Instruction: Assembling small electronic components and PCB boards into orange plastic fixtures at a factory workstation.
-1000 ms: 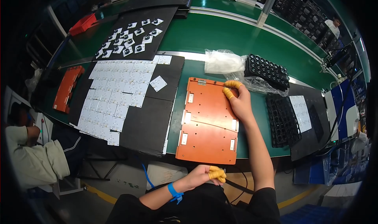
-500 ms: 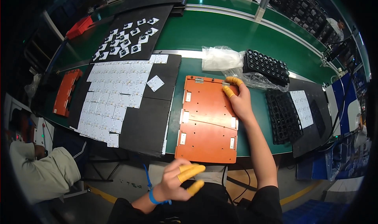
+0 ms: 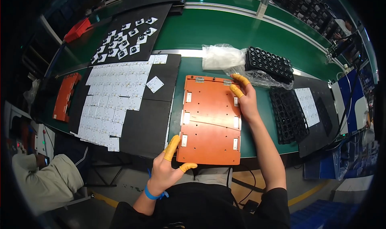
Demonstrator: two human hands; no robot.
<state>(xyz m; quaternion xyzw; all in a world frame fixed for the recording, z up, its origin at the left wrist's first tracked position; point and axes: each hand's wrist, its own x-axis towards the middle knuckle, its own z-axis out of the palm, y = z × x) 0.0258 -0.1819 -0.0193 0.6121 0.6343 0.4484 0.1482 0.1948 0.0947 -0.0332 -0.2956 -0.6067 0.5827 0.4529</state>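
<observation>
In front of me an orange hinged fixture board (image 3: 210,126) lies flat on the bench, with small metal hinges on its far edge and white pads down both sides. My right hand (image 3: 247,96) is at its far right corner, yellow-cotted index finger and thumb curled against the edge. My left hand (image 3: 163,170), also in yellow finger cots, is at the near left corner. Its index finger points up along the left edge, and the thumb is spread towards the near edge. A blue wrist strap (image 3: 155,193) circles my left wrist.
Left of the board, white circuit boards (image 3: 114,88) cover a black mat; one lies apart (image 3: 155,84). Beyond are boards with black lenses (image 3: 134,49). Black trays (image 3: 287,116) and a plastic bag (image 3: 223,58) sit right and behind. Another orange fixture (image 3: 65,98) and a person's sleeve (image 3: 56,176) are at left.
My left hand has risen from below the board to its near left corner, fingers spreading. The right fingers have shifted from the hinge towards the right edge. The view has shifted slightly.
</observation>
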